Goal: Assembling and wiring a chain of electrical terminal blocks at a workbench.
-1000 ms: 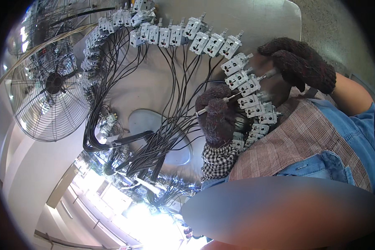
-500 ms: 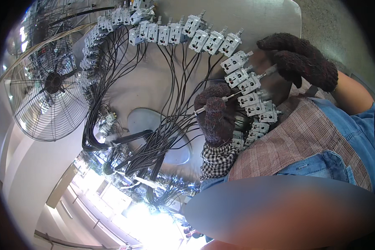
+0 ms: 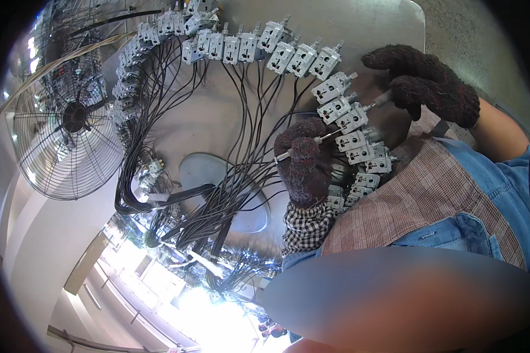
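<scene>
Dark knitted gloves cover both my hands. My left hand [image 3: 305,165] is closed around a slim metal screwdriver [image 3: 328,136], whose thin shaft points at a grey metal switch-like block [image 3: 353,119] in a curved row. The tip's exact contact is too small to tell. At the right, my right hand [image 3: 433,85] has one finger stretched out; its lower fingers are bent at the end of a small pale cylindrical piece [image 3: 381,99] by that same block. Glove fabric partly hides that grip. Black cables [image 3: 247,112] run from the blocks toward a bundle.
The blocks lie along the edge of a metal table [image 3: 371,23]. A wire-cage fan [image 3: 70,117] stands at the left. Bundled cables [image 3: 206,223] hang over an oval plate [image 3: 203,167]. More blocks [image 3: 123,88] curve along the left side.
My right hand has shifted very slightly, with its lower fingers a little changed in pose. My left hand and the screwdriver look the same.
</scene>
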`<action>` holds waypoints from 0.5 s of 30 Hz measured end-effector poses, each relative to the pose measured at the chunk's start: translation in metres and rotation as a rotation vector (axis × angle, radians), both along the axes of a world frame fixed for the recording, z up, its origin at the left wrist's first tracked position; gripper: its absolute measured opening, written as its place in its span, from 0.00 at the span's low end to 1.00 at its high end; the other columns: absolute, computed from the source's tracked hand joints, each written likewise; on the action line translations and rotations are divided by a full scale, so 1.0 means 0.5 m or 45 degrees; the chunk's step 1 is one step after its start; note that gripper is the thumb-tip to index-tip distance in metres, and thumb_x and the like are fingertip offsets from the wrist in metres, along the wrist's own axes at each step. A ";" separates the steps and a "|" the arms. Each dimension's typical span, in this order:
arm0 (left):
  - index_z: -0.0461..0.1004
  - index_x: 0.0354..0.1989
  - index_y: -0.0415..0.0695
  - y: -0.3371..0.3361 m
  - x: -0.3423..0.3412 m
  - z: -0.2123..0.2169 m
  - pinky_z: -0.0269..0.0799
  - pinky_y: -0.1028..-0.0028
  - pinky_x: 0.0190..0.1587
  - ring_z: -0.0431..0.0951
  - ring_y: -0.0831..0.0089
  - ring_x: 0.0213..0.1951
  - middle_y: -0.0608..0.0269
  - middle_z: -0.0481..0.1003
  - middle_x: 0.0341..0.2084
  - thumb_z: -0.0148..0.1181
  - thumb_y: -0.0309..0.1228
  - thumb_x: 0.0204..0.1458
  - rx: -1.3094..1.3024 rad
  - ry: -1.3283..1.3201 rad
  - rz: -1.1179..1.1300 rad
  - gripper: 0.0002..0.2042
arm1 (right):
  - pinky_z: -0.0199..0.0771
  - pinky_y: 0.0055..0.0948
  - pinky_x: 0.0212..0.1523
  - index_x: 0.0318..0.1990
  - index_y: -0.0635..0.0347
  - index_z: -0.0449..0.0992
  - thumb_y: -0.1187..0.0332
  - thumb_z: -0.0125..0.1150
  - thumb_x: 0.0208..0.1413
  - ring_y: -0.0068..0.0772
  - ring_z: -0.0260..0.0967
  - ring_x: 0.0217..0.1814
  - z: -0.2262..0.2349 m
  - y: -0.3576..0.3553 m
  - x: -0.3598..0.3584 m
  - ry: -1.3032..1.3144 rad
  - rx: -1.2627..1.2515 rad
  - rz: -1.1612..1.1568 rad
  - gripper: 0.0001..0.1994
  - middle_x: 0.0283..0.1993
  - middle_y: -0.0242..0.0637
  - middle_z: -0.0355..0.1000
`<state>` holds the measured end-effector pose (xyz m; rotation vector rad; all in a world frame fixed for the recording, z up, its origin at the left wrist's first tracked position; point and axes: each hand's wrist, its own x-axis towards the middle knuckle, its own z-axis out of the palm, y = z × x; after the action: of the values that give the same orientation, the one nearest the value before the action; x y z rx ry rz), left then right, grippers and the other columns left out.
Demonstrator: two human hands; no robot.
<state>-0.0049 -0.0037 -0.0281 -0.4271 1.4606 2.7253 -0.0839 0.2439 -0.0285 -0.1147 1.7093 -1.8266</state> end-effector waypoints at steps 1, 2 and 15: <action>0.69 0.36 0.36 0.000 0.002 0.001 0.77 0.62 0.44 0.77 0.60 0.39 0.50 0.73 0.37 0.58 0.34 0.54 -0.001 -0.040 0.009 0.12 | 0.70 0.18 0.20 0.58 0.54 0.67 0.61 0.52 0.61 0.19 0.69 0.25 0.001 0.001 0.000 0.000 0.001 -0.001 0.19 0.28 0.32 0.72; 0.70 0.35 0.36 -0.001 0.003 0.002 0.77 0.63 0.43 0.77 0.60 0.39 0.49 0.73 0.37 0.58 0.34 0.53 -0.003 -0.081 0.018 0.12 | 0.69 0.18 0.20 0.58 0.55 0.67 0.61 0.52 0.61 0.19 0.69 0.26 0.004 0.002 0.000 -0.038 0.016 0.012 0.19 0.29 0.33 0.72; 0.73 0.41 0.31 -0.062 0.012 0.059 0.74 0.61 0.43 0.77 0.57 0.40 0.45 0.76 0.36 0.61 0.35 0.53 -0.481 0.283 -0.491 0.17 | 0.69 0.18 0.22 0.60 0.60 0.63 0.62 0.49 0.63 0.19 0.71 0.31 0.005 0.032 0.082 -0.043 -0.102 -0.157 0.21 0.36 0.38 0.74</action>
<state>0.0008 -0.0345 0.0014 0.1527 1.8860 2.2542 -0.0429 0.2597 -0.0259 -0.0114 1.6521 -1.9764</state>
